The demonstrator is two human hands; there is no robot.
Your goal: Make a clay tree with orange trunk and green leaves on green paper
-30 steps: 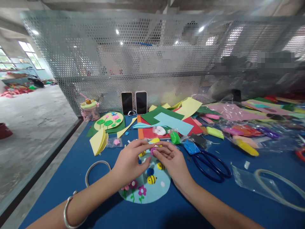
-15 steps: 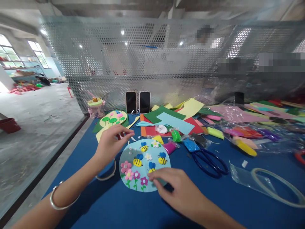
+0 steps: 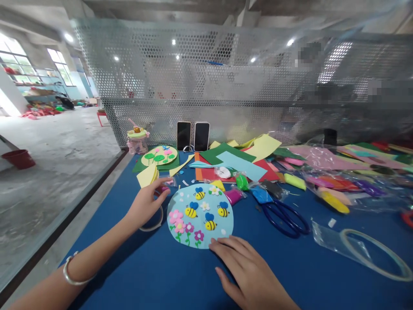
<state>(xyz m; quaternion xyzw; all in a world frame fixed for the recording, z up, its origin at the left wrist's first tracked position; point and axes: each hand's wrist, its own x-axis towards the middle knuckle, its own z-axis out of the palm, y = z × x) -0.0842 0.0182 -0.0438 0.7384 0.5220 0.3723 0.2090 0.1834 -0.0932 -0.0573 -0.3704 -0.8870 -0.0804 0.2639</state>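
A light-blue round card [image 3: 201, 200] lies on the blue table, decorated with clay bees, pink and purple flowers, white flowers and small white dots. My right hand [image 3: 248, 269] rests at its lower right edge, fingers stretched out and holding nothing, near a white dab [image 3: 223, 231]. To the left of the card is my left hand [image 3: 148, 203], its thumb and forefinger apart. Beyond those fingertips sits a small clear packet [image 3: 168, 182] with something pinkish-purple in it; whether they touch it is unclear. Below this hand lies a roll of tape [image 3: 151, 224], partly covered.
Blue-handled scissors [image 3: 284, 217], clay packets and coloured sheets [image 3: 238, 163] lie right and behind. Two phones [image 3: 201, 137] stand upright near a cup [image 3: 137, 140] and a round lily-pad picture [image 3: 159, 156]. A perforated metal screen [image 3: 206, 86] rises behind; a clear ring [image 3: 376, 254] lies right.
My left hand has drawn back left from above the card's edge. My right hand has moved down off the bees, its fingers now straightened, uncovering the lowest bee and a white dab.
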